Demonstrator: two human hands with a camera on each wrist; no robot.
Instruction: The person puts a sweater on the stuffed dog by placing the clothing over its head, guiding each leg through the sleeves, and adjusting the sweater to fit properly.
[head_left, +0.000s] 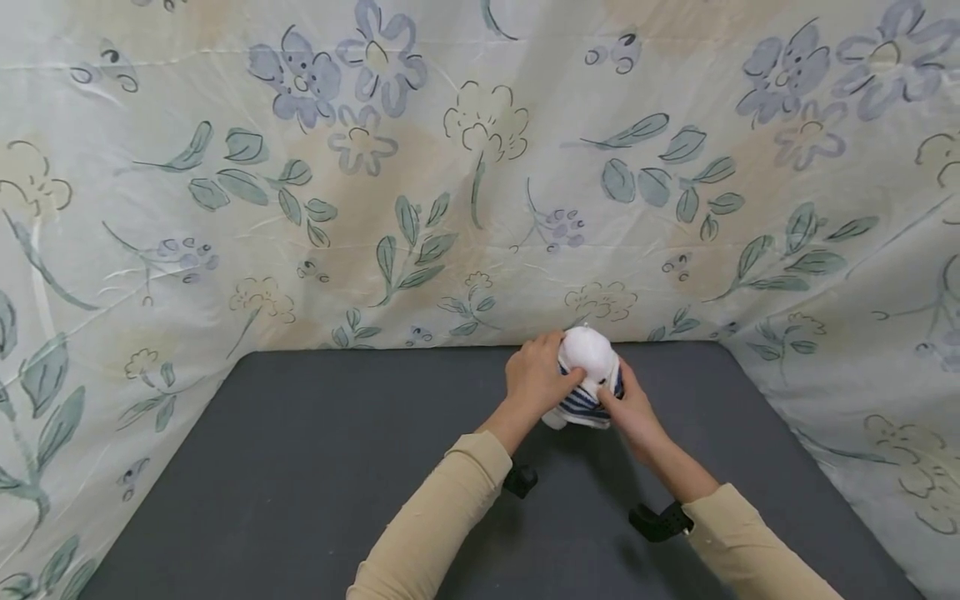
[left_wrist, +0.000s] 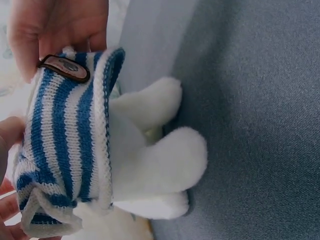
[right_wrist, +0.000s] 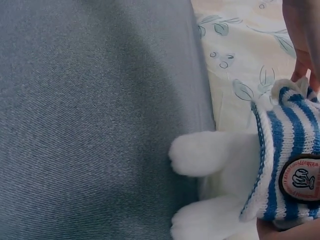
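A white plush toy (head_left: pixel 588 354) wears a blue-and-white striped knit sweater (left_wrist: pixel 65 130) with a dark-edged oval patch (right_wrist: pixel 301 178). My left hand (head_left: pixel 536 375) grips one side of it, thumb across the front near the head. On the opposite side my right hand (head_left: pixel 633 408) holds the sweater, its thumb also in front. White stubby legs (left_wrist: pixel 170 160) stick out below the hem, close to the table surface; whether they touch it I cannot tell. The toy's face is mostly hidden in the head view.
The dark grey table (head_left: pixel 315 467) extends to the left and in front of the toy. A floral cloth (head_left: pixel 480 183) hangs behind the table's far edge and along both sides. Black straps (head_left: pixel 660 522) circle the wrists beside the beige sleeves (head_left: pixel 442 517).
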